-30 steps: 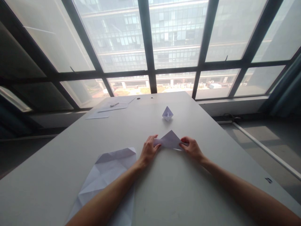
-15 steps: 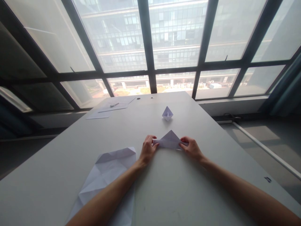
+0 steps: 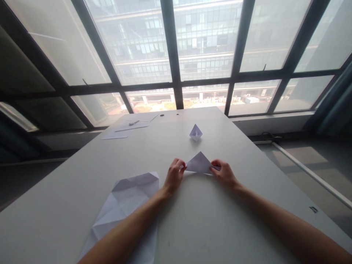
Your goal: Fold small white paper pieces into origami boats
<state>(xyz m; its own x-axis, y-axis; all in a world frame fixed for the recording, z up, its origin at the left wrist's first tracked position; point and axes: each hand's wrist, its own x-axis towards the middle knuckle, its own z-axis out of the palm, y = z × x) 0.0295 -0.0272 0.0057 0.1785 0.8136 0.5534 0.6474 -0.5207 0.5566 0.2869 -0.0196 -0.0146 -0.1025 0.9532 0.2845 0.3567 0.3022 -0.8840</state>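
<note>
Between my two hands is a folded sheet of white paper (image 3: 200,163), shaped like a triangle with its peak pointing away from me. My left hand (image 3: 175,174) pinches its left corner between thumb and fingers. At the other end, my right hand (image 3: 223,172) is closed on the right corner, its fingertips partly covering that edge. Just beyond the peak stands a small folded paper boat (image 3: 195,133), touched by neither hand. A large creased sheet of paper (image 3: 126,201) lies to the left, partly under my left forearm.
The white table (image 3: 233,227) stretches toward the windows. At its far left lie several flat paper sheets (image 3: 115,132) with a white pen-like object (image 3: 134,123) on top. A small dark mark (image 3: 313,209) sits near the right edge.
My left fingers have shifted their grip and curled over the left corner. The strip along the paper's lower left edge no longer shows. The right hand has hardly moved.
</note>
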